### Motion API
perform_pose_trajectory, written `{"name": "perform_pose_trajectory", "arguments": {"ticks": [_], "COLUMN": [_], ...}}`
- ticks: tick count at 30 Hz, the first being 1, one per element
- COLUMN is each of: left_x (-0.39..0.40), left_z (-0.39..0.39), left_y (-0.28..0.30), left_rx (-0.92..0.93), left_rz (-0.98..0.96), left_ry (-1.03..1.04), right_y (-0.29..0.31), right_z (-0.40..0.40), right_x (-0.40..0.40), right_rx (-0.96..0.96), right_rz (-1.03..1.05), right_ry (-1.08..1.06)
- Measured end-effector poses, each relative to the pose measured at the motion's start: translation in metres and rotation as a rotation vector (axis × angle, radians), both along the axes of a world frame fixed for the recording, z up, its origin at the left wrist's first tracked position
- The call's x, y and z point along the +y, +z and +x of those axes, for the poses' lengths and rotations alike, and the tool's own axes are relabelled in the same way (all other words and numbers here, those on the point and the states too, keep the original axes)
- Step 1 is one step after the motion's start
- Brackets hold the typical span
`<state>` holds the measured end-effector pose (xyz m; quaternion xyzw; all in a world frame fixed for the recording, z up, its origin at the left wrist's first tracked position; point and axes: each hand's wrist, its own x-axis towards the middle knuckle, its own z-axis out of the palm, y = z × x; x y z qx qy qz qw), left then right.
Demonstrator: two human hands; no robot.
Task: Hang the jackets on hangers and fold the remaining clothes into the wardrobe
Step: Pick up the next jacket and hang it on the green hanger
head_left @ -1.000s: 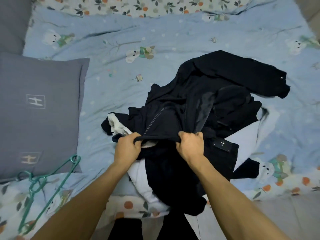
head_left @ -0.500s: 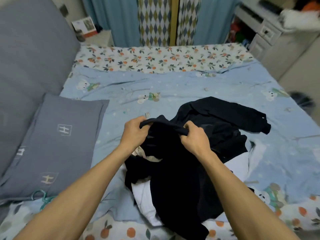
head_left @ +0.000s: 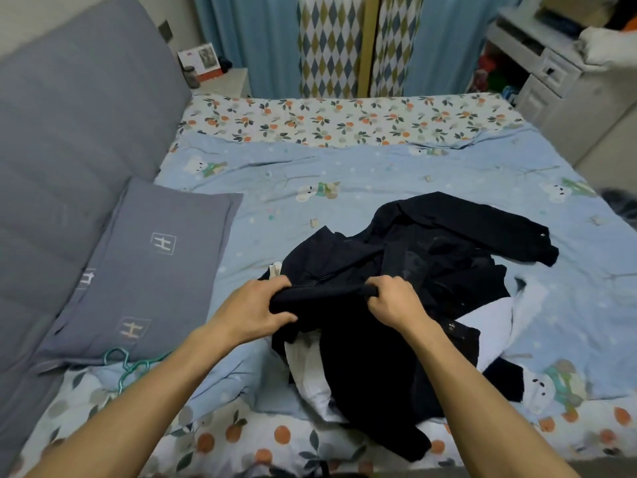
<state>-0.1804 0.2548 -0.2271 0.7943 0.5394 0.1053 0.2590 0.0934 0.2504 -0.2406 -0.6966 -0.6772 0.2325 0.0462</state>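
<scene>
Saw dark garment, soft matte fabric, top edge bunched into a taut band between left hand and right hand, fingers curled tight. Rest drooped below onto crumpled clothes pile. Teal hangers far left.

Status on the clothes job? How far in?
Early. Done: nothing visibly hung or folded. In hand: left hand and right hand both grip the edge of one dark garment atop the pile on the bed. Left: the whole pile, including a white item; the green hangers lie unused by the pillow.
</scene>
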Motion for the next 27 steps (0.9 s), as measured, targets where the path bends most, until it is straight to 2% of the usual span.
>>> {"name": "perform_pose_trajectory", "arguments": {"ticks": [2, 5, 7, 12, 14, 19, 22, 24, 27], "left_x": [-0.005, -0.010, -0.014, -0.026, -0.031, -0.057, -0.073, -0.076, -0.072], "left_z": [-0.019, -0.035, -0.040, -0.032, -0.032, -0.028, -0.030, -0.037, -0.054], "left_y": [-0.026, -0.051, -0.061, -0.047, -0.029, 0.045, 0.072, 0.077, 0.066], "left_rx": [0.176, 0.185, 0.081, -0.426, -0.562, -0.670, -0.687, -0.713, -0.683], "left_rz": [-0.027, -0.009, -0.019, -0.169, -0.142, -0.167, -0.209, -0.184, -0.166], "left_ry": [0.076, 0.267, 0.389, 0.676, 0.633, 0.288, 0.112, 0.067, 0.146], "right_y": [-0.009, -0.009, -0.004, -0.002, -0.006, -0.008, -0.001, 0.003, 0.014], "right_z": [-0.011, -0.031, -0.042, -0.052, -0.052, -0.061, -0.079, -0.092, -0.108], "right_x": [-0.016, -0.032, -0.040, -0.056, -0.061, -0.067, -0.062, -0.056, -0.054], "right_rx": [0.100, 0.135, 0.179, 0.146, 0.146, 0.125, 0.204, 0.307, 0.467], "right_rz": [-0.045, -0.074, -0.074, -0.029, -0.021, 0.125, 0.224, 0.234, 0.203], "right_ry": [-0.014, 0.073, 0.091, 0.060, 0.002, -0.031, 0.102, 0.194, 0.060]}}
